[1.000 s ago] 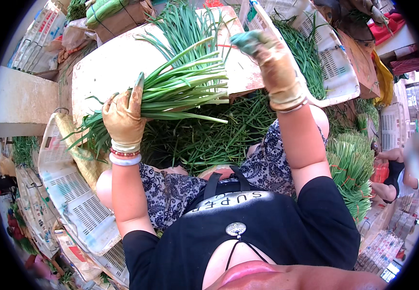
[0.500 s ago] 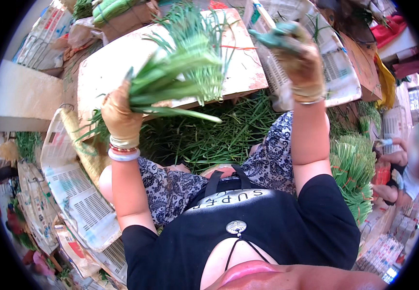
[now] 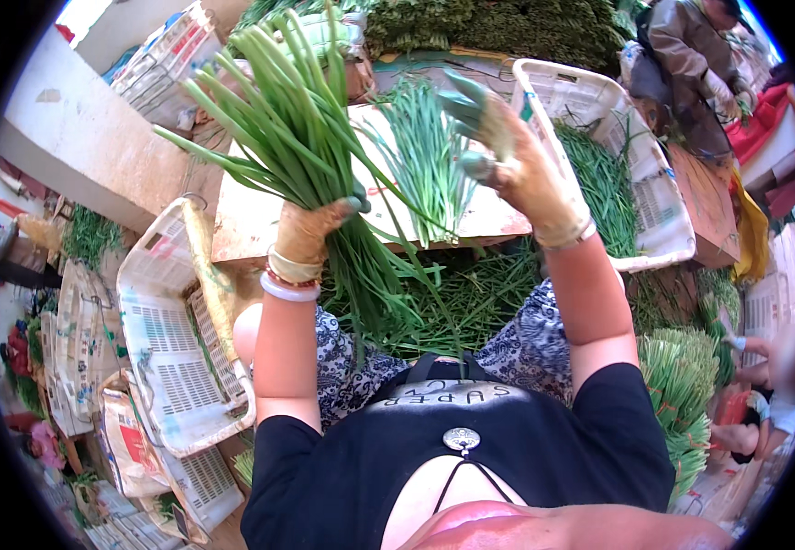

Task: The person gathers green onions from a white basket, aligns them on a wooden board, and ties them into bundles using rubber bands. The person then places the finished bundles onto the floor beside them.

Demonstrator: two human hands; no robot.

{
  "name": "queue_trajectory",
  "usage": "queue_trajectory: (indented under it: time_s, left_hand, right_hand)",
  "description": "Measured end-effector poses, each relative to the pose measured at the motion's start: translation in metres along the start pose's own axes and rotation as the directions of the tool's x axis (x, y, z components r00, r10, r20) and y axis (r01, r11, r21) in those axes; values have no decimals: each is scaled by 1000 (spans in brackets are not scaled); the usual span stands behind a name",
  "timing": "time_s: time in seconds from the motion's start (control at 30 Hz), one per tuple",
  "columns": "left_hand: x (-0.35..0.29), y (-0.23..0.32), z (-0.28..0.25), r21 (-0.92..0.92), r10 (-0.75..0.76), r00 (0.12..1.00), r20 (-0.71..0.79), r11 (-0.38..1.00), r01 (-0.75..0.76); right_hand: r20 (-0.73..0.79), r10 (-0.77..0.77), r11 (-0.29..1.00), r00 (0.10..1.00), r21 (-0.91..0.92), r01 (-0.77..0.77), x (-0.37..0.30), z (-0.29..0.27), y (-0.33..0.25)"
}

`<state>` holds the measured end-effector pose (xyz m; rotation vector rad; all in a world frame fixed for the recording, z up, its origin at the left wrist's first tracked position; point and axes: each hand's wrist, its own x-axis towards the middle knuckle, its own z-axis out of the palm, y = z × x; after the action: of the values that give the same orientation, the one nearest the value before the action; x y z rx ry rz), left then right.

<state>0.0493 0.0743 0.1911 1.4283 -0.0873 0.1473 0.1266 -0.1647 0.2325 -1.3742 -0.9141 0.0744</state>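
Note:
My left hand [image 3: 309,231], in a tan glove with green fingertips, is closed round the middle of a bunch of chives [image 3: 295,142]. One end of the bunch fans out up and to the left. The other end hangs down past my wrist towards my lap. My right hand [image 3: 528,179], gloved the same way, is raised over the right part of the pale board [image 3: 249,213]. Its fingers are spread, with nothing in them. A smaller pile of chives [image 3: 427,160] lies on the board between my hands.
Loose green leaves [image 3: 471,293] cover the ground below the board. A white crate [image 3: 668,240] of greens stands at the right, another crate [image 3: 173,367] at the left. Tied bundles [image 3: 677,385] stack by my right side. Another person [image 3: 695,69] works at the far right.
The bunch in my left hand has swung upright and left, off the pile on the board. My right hand has come down and nearer the middle. The view has shifted, showing more of the background.

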Motion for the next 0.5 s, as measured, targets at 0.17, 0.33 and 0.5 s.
queue_trajectory:
  time_s: [0.17,0.33,0.5]
  left_hand:
    - [-7,-50,24,650,294,931,217,668,-362]
    - [-17,-80,38,337,261,960,-103,917,-213]
    - [-24,-88,22,50,112,979,-168,993,-105]
  right_hand:
    - [96,-92,962,991,266,63,39,30,2]
    - [113,-241,963,964,-99,253,41,74,3]
    - [11,87,995,996,-54,-87,66,103,24]
